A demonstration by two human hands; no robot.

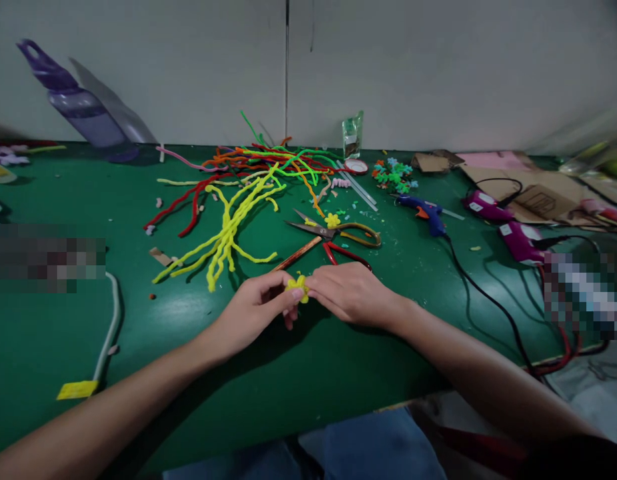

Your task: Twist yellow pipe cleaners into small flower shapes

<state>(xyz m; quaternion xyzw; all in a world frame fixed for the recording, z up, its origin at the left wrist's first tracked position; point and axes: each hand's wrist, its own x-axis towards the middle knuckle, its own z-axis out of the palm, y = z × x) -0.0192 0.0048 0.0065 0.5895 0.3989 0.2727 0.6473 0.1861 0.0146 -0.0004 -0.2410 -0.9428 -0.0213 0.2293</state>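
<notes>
Both my hands meet over the green table (298, 373) near its front edge. My left hand (261, 307) and my right hand (351, 292) pinch a small yellow pipe-cleaner flower (298, 288) between their fingertips. Just beyond my hands lie a brown stick (296, 255), scissors (333, 230) with a second yellow flower (332, 219) on them, and red-handled pliers (346, 255). A bundle of yellow pipe cleaners (228, 230) sprawls to the left, with a heap of mixed coloured pipe cleaners (273, 163) behind.
A blue glue gun (424, 212) and two purple glue guns (503, 223) with black cords (488, 300) lie at the right. A purple bottle (81, 107) leans at the back left. Cardboard (538, 190), a small bag (352, 135) and green-blue flower pieces (393, 175) sit behind.
</notes>
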